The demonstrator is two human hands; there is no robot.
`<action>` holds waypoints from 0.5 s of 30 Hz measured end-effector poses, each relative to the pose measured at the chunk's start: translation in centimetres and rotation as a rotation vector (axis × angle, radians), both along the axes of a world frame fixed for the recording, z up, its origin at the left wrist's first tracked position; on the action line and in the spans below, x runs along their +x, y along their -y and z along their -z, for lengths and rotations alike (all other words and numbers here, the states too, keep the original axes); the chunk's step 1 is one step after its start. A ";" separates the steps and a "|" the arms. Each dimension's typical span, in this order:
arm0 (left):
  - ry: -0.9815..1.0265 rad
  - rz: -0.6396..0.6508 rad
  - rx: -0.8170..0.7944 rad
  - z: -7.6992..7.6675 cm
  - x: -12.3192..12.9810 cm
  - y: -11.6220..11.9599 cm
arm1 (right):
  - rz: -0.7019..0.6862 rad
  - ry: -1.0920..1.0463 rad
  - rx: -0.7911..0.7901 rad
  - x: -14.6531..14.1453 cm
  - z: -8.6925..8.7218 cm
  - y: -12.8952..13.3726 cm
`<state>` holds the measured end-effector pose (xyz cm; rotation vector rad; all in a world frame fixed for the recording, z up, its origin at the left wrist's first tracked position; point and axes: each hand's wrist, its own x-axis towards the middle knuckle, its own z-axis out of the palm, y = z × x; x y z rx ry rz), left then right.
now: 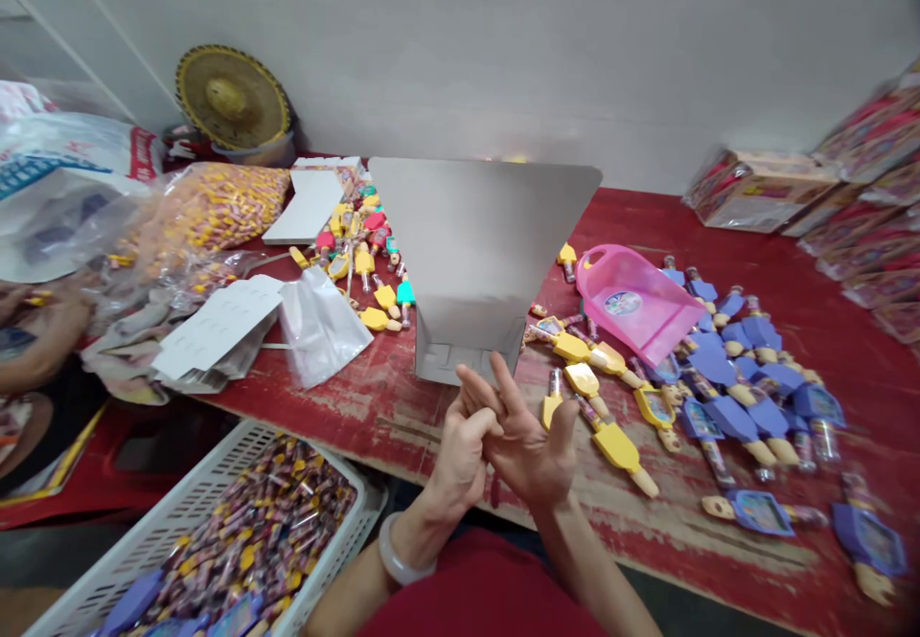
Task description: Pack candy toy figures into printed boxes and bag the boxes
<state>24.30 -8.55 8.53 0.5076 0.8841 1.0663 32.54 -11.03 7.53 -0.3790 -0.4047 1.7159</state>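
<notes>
My left hand (460,450), with a white bangle at its wrist, is closed around one or more fingers of my right hand. My right hand (536,450) is turned palm up with its thumb and other fingers spread, and nothing lies in the palm. Just beyond the fingertips stands an open cardboard box (478,244), its tall grey-white back panel raised. Yellow paddle-shaped toys (616,450) with clear tubes and tan ends lie right of the hands. Similar purple toys (766,417) are heaped farther right. A pink scoop (636,302) rests against them.
A white basket (237,436) of small tubes stands below the table at left. White printed cards (219,330), a clear plastic bag (323,326) and a large bag of yellow-capped tubes (216,206) lie left. Packed boxes (762,192) stand far right. A person's arm (43,340) shows at the left edge.
</notes>
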 end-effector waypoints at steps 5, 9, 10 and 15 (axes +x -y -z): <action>-0.043 0.081 0.028 0.6 -0.2 0.7 | -0.026 0.021 0.037 0.0 -0.2 0.0; -0.225 0.165 0.249 3.2 -4.1 -2.6 | 0.072 0.141 0.003 1.5 0.6 -0.3; -0.349 0.120 0.324 3.8 -6.4 -4.7 | 0.124 0.207 -0.011 2.4 1.2 -0.2; -1.657 -0.245 0.348 3.2 -24.1 -16.4 | 0.245 0.559 -0.157 7.9 6.8 1.0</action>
